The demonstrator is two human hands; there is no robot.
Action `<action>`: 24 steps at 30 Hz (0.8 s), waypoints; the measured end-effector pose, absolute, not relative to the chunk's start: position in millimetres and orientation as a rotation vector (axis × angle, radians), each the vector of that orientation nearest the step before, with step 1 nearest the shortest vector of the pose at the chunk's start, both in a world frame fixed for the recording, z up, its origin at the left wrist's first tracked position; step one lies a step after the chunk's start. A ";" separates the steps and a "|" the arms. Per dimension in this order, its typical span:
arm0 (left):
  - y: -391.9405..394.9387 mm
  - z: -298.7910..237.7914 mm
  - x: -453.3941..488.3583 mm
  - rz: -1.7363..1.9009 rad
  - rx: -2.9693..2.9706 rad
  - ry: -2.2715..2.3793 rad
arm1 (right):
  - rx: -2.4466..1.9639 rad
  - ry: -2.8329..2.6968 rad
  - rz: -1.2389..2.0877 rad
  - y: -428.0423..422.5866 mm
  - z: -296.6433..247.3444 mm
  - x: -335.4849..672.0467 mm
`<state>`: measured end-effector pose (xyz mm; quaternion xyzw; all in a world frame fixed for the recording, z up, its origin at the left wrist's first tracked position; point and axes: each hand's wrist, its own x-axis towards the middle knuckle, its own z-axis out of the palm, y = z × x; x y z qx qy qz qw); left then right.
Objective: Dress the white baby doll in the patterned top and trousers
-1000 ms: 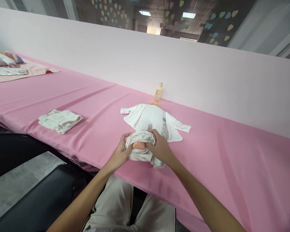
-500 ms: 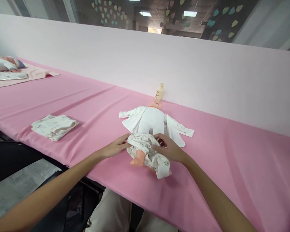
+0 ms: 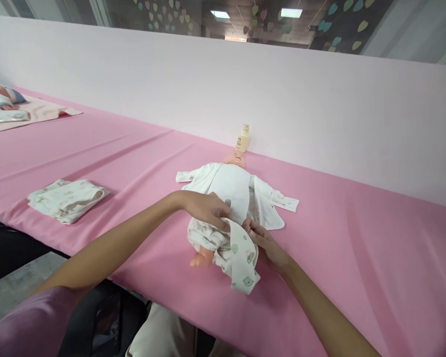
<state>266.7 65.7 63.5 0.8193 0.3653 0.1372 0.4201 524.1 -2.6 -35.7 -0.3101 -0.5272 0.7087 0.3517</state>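
A baby doll lies on its back, its head toward the wall and a white open-fronted shirt on its upper body. Patterned baby pants are bunched around its lower body, with one bare foot showing below a cuff. My left hand reaches across the doll's belly and is closed on the upper edge of the pants. On the other side, my right hand has its fingers curled against the waist edge of the pants, closed on the cloth. The doll's other leg is hidden.
A pump bottle stands behind the doll's head by the white wall. Folded patterned cloth lies to the left on the pink table cover. Another doll rests on a light mat at far left.
My left hand has moved right and up, from the side of the pants to over their waist. The pants' right side is now pulled up and spread. My right hand has shifted slightly right and down.
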 end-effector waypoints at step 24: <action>112.7 14.5 286.6 0.084 1.477 0.277 | -0.805 -1.670 1.792 38.5 19.7 537.6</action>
